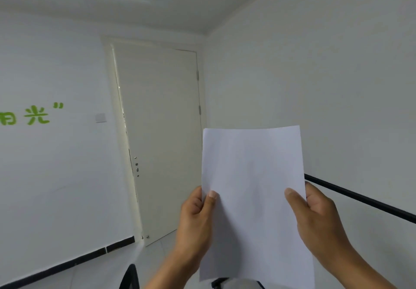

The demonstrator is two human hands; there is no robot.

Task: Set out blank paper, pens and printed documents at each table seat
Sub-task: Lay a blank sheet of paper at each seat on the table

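A blank white sheet of paper [252,176] is held upright in front of me, at chest height, in the lower right of the head view. My left hand [195,219] pinches its left edge, thumb on the front and fingers behind. My right hand [315,216] pinches the right edge the same way. Whether it is a single sheet or a few together I cannot tell. No table, pens or printed documents show in this view.
A closed white door [157,135] stands ahead, with a light switch [100,117] and green lettering [33,115] on the wall to its left. A black rail [360,198] runs along the right wall. A dark chair back [130,277] shows at the bottom edge.
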